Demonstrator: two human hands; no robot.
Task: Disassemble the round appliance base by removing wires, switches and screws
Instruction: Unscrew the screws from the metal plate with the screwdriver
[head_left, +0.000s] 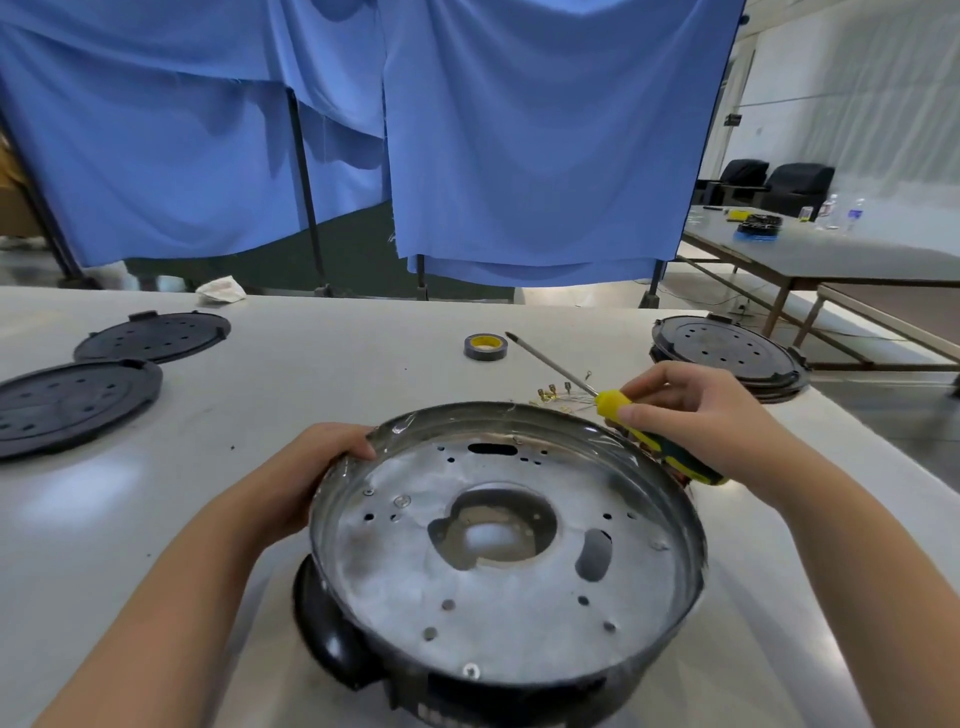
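The round appliance base (498, 592) lies in front of me, a shiny metal pan with a central opening, several holes and a few screws in its floor. A black plastic part shows under its near left side. My left hand (306, 478) grips the rim at the upper left. My right hand (696, 410) holds a screwdriver (618, 408) with a yellow and green handle above the far right rim; its shaft points away toward the tape. Loose wires with brass terminals (556, 392) lie just behind the base.
A roll of tape (485, 346) sits behind the base. Two black round covers (150, 336) (67, 402) lie at the left, and a stack of black covers (727, 353) at the right table edge. Blue cloth screens hang beyond the table; another table stands far right.
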